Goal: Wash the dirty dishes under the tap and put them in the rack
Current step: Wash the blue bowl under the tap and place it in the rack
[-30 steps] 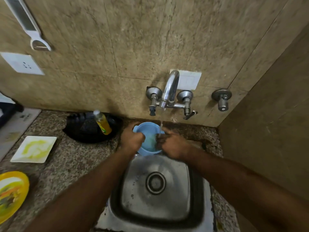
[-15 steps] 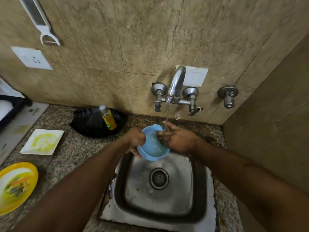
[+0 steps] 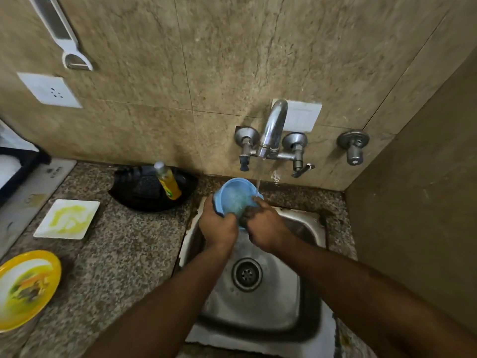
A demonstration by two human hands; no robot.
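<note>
1. Head view, current state: the blue bowl [image 3: 233, 198] is held over the back edge of the sink [image 3: 291, 313], directly below the tap [image 3: 273, 127]. Water runs from the spout and lands at the bowl's right rim.
2. Left hand [image 3: 219, 226]: the fingers are curled round the near-left rim and grip the bowl. Right hand [image 3: 263, 227]: the fingers are bent into the bowl's mouth against the inner wall; 1 fingertip lies on the right rim under the stream.
3. Change over the last 1 s: the bowl has been rolled from lying more sideways to facing up and toward the camera, and both hands have shifted closer together on its near side. Judgement: scrubbing of the inside continues; rinsing is not finished and the transfer to the rack is not yet started.
4. Orientation: the opening points up and toward the person, tilted. The bowl is round, so no long axis applies; its centre axis leans from the wall side toward the camera.
5. Remaining work, judged from the counter [image 3: 124, 254]: 1 white square plate [image 3: 67, 218] with yellow residue and 1 yellow round plate [image 3: 25, 288] with food residue lie unwashed, well left of the sink.
6. A soap bottle [image 3: 167, 180] stands in a black tray [image 3: 152, 189] against the wall.
</note>
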